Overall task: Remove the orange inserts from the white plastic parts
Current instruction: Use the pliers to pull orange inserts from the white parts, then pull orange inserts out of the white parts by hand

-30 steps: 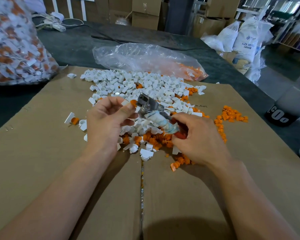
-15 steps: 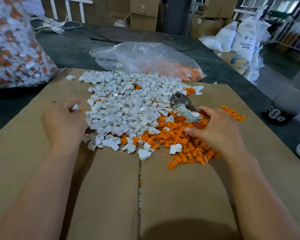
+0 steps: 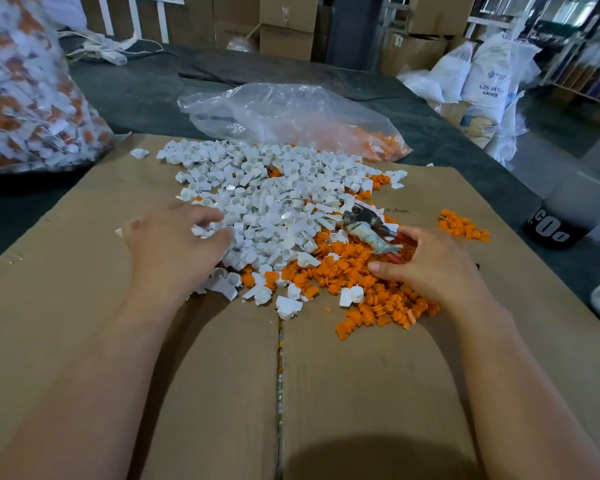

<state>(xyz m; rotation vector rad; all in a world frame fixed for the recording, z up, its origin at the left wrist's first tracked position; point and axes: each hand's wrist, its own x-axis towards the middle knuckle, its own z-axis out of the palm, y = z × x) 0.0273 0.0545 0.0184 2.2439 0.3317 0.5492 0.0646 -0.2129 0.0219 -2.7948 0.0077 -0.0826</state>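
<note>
our left hand (image 3: 177, 251) on near-left edge of white parts pile (image 3: 274, 202), fingers bent down among pieces; we cannot tell if it holds one. our right hand (image 3: 433, 268) grips red handles of pliers (image 3: 368, 223), jaws pointing up-left. loose orange inserts (image 3: 347, 271) heaped on cardboard (image 3: 361, 375), touching right hand and white pile

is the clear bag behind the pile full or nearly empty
Nearly empty: the clear bag lies slack, with only some orange inserts in its right corner.
</note>
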